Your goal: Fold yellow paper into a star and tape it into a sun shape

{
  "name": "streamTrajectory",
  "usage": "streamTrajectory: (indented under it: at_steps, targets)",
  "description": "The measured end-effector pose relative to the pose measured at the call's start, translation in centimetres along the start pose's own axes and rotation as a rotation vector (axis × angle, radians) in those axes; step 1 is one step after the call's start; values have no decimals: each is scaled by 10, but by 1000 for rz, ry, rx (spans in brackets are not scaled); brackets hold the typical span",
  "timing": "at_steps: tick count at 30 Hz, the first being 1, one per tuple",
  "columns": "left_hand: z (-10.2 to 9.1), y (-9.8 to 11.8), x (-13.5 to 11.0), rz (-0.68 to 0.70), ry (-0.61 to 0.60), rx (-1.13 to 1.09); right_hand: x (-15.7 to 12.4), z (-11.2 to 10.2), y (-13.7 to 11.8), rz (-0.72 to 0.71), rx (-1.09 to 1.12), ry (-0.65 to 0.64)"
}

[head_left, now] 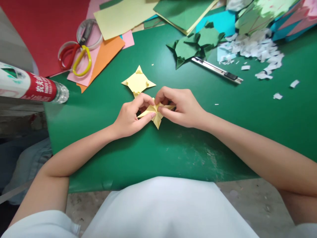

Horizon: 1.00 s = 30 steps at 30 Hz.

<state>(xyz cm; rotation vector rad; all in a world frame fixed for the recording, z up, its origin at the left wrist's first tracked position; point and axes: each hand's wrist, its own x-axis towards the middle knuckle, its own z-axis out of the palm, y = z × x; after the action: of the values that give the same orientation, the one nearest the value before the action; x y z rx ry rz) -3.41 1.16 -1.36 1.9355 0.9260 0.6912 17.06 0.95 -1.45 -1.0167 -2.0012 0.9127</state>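
My left hand and my right hand meet over a small folded yellow paper piece on the green mat. Both hands pinch it, fingers curled on its folds from either side. Just behind it lies a second yellow folded piece, star-shaped with four points, flat on the mat and untouched.
A utility knife lies at the back right beside folded green paper shapes and white paper scraps. Scissors and tape rolls rest on coloured paper sheets at the back left. A plastic bottle lies at the left.
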Motion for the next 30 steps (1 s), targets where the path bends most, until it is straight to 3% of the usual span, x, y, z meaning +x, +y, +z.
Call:
streamTrajectory:
  at_steps: [9, 17, 24, 30]
  targets:
    - [-1, 3, 2, 30, 39, 13, 1, -1, -3, 35, -30, 50]
    - [2, -1, 1, -6, 87, -75, 2, -3, -3, 58, 122, 50]
    - [3, -6, 0, -16, 67, -166, 2, -5, 1, -47, 159, 11]
    - [-1, -2, -1, -56, 25, -140, -1, -1, 1, -157, 39, 26]
